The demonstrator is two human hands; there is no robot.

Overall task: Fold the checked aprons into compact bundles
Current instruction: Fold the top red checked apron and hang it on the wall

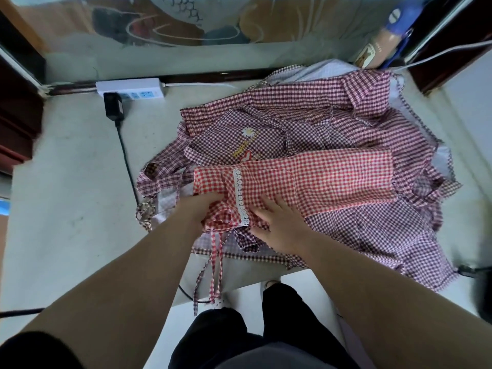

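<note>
Centrally, a red checked apron [319,179], folded into a long band with a white lace trim [239,193], lay across a heap of purple checked aprons [292,123] on the right half of the pale counter [74,182]. The left hand [207,206] gripped the bunched left end of the red apron, its fingers buried in the cloth; the right hand [277,225] rested flat on the same apron just beside the trim, fingers straight and spread. Red ties [215,265] hung over the counter's near edge. At the far edge, against the wall, sat a white power strip [130,89] with a black adapter [114,106] plugged in, its black cable [126,161] running toward the near edge past the heap. A blue-capped bottle [394,30] stood in the far right corner, where a white cord [439,54] crossed between dark wooden frames.
</note>
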